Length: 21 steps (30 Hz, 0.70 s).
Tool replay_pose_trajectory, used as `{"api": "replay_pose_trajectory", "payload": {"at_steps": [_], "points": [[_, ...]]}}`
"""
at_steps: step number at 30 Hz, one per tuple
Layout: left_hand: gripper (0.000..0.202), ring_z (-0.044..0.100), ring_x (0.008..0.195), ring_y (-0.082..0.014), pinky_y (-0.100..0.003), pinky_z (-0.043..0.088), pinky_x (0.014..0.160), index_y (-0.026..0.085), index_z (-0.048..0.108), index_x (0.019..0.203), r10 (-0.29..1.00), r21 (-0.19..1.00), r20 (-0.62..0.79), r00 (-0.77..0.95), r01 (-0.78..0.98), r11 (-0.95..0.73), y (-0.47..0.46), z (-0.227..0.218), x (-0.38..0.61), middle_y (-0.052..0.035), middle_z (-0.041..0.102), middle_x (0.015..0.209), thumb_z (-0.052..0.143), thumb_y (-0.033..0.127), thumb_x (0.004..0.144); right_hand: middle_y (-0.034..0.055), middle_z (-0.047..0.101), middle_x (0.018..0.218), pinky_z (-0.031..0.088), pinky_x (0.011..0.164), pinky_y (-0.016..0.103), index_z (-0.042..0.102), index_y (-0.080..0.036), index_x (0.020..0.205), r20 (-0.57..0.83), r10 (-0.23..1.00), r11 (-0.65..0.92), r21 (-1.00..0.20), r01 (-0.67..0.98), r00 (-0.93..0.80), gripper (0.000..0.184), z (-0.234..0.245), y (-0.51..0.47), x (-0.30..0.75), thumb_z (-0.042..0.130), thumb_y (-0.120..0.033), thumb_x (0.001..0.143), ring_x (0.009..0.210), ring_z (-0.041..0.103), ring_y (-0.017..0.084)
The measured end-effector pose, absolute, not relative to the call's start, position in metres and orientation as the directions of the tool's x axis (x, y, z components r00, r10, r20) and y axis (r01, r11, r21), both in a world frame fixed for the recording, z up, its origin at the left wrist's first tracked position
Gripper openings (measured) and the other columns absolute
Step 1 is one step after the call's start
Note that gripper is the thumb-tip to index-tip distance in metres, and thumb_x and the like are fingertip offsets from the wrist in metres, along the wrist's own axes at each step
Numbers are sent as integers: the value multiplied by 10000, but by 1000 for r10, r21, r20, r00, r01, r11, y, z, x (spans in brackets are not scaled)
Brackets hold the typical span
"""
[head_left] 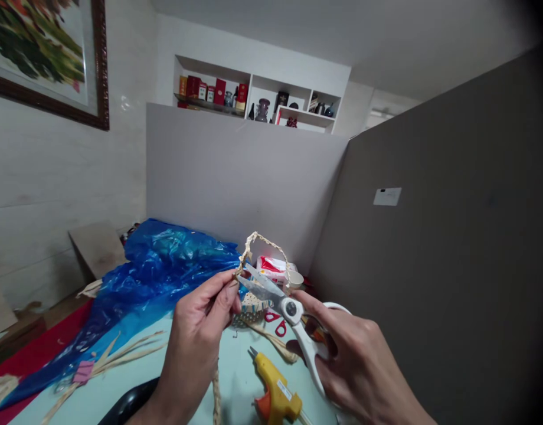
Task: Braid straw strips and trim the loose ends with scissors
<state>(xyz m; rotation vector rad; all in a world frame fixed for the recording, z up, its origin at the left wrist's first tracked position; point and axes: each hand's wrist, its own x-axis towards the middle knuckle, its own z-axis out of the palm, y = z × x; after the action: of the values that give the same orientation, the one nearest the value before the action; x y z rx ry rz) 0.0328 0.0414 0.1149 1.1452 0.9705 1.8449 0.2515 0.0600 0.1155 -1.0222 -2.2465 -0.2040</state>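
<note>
Between thumb and fingertips, my left hand [196, 333] pinches a braided straw-coloured cord [250, 243], which arches up in a loop over to the right. Part of a braid also hangs below that hand. My right hand [360, 348] is closed around the white handles of a pair of scissors [293, 310]. Their blades are spread apart, tips close to the cord at my left fingertips; whether they touch it I cannot tell. Behind the blades sits a woven piece with a blue-striped rim [256, 307], partly hidden.
A yellow glue gun [274, 389] lies on the pale green table [236, 378]. Red-handled scissors [280, 328] and straw strands [275, 342] are behind it. Blue plastic sheeting [174, 260] covers the left side, near strands held by a pink clip [83, 372]. Grey panels [245, 171] enclose the back and right.
</note>
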Motion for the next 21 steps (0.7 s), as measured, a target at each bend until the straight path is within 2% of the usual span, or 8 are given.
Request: {"api": "replay_pose_trajectory", "payload": {"at_steps": [3,6,9,11,17,21], "points": [[108,535,640,-127,-207,444,602,196,788,800,865,880,380,-327,-161,-447,42,111,34,2,631,669,756,296,826,63,743,792,490,526,279,600,-183,1368,661,573,696,-80,714,-484,693,113,60,251,533,-98,683,615,650,199],[201,522,615,-122,-212,447,595,181,725,677,868,881,380,-319,-160,-445,44,107,34,7,620,653,757,322,818,24,726,732,462,493,247,610,-196,1354,728,491,686,15,727,-478,768,109,63,250,481,-59,609,558,635,170],[228,529,613,-117,-206,442,589,187,696,668,848,871,411,-333,-130,-474,46,103,33,17,619,660,742,344,827,5,720,685,455,479,219,652,-202,1301,795,388,662,110,741,-465,748,107,67,249,449,-42,598,518,635,146],[235,548,635,-120,-212,452,622,194,684,664,836,869,435,-334,-87,-487,47,101,33,18,629,678,724,339,845,8,734,687,472,491,203,677,-193,1263,815,355,658,131,742,-459,722,106,70,248,436,-34,601,519,651,134],[158,541,684,-125,-217,439,660,214,734,730,834,873,451,-318,-39,-487,47,100,34,21,619,711,707,304,858,31,767,727,505,501,191,719,-147,1179,820,352,706,84,704,-451,664,99,82,252,408,-23,605,533,683,132],[265,477,629,-109,-206,400,596,193,685,657,870,891,406,-278,-91,-445,44,107,33,23,571,660,718,369,852,15,757,752,491,524,173,699,-184,1223,789,449,758,-88,646,-419,572,97,84,249,470,-20,725,535,641,111]]}}
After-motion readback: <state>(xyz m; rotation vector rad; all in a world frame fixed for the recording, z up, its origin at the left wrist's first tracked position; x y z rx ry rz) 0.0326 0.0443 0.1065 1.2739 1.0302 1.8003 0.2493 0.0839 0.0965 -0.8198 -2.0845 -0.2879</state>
